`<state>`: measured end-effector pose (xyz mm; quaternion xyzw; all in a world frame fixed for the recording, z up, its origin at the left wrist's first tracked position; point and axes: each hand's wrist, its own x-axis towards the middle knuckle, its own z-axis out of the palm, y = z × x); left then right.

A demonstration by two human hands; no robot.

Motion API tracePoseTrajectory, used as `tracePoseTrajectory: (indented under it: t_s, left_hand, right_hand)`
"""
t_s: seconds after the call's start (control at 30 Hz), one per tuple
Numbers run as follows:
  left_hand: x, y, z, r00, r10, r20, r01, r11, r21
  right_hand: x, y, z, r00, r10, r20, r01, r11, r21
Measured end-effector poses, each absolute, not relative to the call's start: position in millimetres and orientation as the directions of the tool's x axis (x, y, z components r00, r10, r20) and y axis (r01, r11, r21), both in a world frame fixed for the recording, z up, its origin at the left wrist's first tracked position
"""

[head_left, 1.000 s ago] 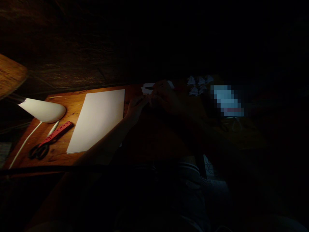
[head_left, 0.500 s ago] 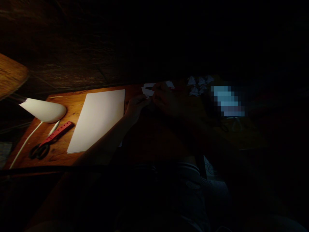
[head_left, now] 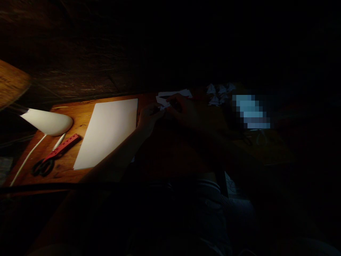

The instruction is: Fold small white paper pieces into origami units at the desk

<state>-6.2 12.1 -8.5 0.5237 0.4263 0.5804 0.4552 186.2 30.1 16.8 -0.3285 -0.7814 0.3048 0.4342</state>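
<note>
In dim light at the far middle of the table, my left hand (head_left: 149,114) pinches a small piece of folded white paper (head_left: 164,106). The fingers of my right hand (head_left: 181,111) are closed on the same piece from the right. Its exact shape is partly hidden by the fingers. Just behind the hands lie white paper strips (head_left: 176,93). Several small folded paper shapes (head_left: 214,100) stand to the right of my right hand. A stack of white paper sheets (head_left: 110,133) lies to the left, under the light, beside my left forearm.
Scissors with black handles and a red sheath (head_left: 62,146) lie at the left, near a white lamp base (head_left: 54,122) and its cord. A glowing, pixelated screen (head_left: 250,111) is on the right. A dark wall runs along the back of the wooden table (head_left: 66,170).
My right hand has shifted slightly down and its fingers have changed position on the folded paper. More of the paper strips behind shows now. My left hand has barely moved.
</note>
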Motion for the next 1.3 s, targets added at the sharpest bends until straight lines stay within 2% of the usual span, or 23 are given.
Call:
tracePoseTrajectory:
  t_s: [0.13, 0.37, 0.73, 0.97, 1.3]
  left_hand:
    - [-4.0, 10.8, -7.1, -0.067, 0.975, 0.213, -0.103, -0.219, 0.970]
    - [-5.3, 10.6, -8.4, -0.029, 0.966, 0.258, -0.027, -0.258, 0.966]
    - [-6.9, 12.4, -11.3, -0.014, 0.972, 0.234, -0.173, -0.233, 0.957]
    - [-6.2, 10.4, -5.3, -0.021, 0.984, 0.177, -0.238, -0.177, 0.955]
    - [-7.3, 10.8, -5.4, -0.011, 0.985, 0.172, -0.249, -0.170, 0.953]
  right_hand:
    - [182.6, 29.7, 15.3, -0.382, 0.789, 0.481, 0.235, 0.586, -0.776]
    - [180.0, 29.9, 12.7, -0.365, 0.805, 0.468, 0.244, 0.568, -0.786]
    - [184.5, 37.8, 8.9, -0.357, 0.820, 0.447, 0.072, 0.502, -0.862]
    - [185.7, 37.1, 11.2, -0.382, 0.803, 0.457, 0.083, 0.523, -0.848]
    - [185.2, 36.9, 11.2, -0.383, 0.787, 0.484, 0.110, 0.559, -0.822]
